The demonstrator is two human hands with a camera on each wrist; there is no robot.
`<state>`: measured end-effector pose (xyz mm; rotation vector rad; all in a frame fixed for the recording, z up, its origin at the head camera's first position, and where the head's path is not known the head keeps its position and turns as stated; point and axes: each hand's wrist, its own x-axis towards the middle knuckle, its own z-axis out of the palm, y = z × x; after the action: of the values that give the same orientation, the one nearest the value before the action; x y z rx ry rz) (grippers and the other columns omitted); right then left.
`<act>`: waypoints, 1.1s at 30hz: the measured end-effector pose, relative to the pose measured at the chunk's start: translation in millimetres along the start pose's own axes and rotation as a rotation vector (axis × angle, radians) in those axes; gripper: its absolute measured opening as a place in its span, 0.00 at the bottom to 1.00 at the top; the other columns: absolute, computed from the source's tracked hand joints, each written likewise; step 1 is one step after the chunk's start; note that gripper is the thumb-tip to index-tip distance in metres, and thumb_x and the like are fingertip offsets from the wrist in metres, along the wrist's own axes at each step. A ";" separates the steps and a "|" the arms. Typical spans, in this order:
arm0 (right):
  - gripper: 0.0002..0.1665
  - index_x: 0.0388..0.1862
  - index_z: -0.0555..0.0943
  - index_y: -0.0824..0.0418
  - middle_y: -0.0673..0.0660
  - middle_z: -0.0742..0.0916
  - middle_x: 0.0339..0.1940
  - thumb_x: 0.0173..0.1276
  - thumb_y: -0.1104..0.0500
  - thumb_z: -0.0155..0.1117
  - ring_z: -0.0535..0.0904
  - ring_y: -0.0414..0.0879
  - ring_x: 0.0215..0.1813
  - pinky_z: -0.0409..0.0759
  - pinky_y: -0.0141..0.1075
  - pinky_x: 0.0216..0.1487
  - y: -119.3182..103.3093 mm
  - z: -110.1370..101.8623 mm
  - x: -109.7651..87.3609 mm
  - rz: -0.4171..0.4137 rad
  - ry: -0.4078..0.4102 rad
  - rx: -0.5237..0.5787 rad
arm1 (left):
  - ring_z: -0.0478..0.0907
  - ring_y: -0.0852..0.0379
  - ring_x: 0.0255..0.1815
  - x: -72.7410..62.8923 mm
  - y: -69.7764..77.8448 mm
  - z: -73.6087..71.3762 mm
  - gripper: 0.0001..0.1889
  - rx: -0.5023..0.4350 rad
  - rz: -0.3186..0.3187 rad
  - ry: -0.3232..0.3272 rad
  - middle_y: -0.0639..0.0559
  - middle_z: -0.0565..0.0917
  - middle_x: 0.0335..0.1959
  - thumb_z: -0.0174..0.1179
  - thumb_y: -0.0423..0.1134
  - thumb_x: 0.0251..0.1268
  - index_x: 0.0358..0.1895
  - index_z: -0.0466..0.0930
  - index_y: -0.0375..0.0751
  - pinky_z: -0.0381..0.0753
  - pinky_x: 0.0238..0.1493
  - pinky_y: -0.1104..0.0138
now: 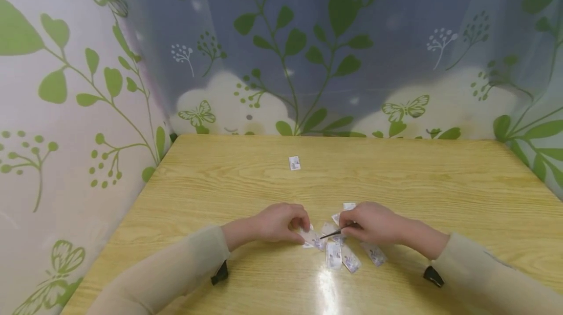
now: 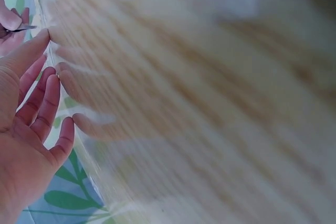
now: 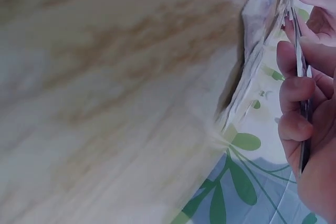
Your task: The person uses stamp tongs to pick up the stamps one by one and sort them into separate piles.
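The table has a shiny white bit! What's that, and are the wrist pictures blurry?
Head view: a glare streak on the table just below the small cards, probably reflected light; left wrist view: blurred wood, clearer left hand; right wrist view: blurred wood again, clearer right hand.

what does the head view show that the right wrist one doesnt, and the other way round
Only the head view shows the lone card near the far edge of the table, and the sleeves. Only the right wrist view shows the palm side of the right hand. Both show the tweezers in that hand, the left hand, the table and the leaf-patterned cloth.
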<state>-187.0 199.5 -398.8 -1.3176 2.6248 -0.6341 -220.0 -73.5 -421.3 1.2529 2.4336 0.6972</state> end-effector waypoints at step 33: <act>0.05 0.36 0.82 0.58 0.45 0.83 0.26 0.71 0.59 0.61 0.77 0.36 0.28 0.78 0.40 0.34 56.7 -28.0 17.8 0.226 0.086 -0.098 | 0.77 0.64 0.38 56.5 -23.2 -23.8 0.06 0.012 -0.064 0.120 0.59 0.81 0.40 0.66 0.39 0.64 0.42 0.84 0.46 0.76 0.43 0.71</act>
<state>-248.0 223.9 -396.6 -1.0157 2.8518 -0.5449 -279.0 -45.2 -417.4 1.1638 2.5650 0.7613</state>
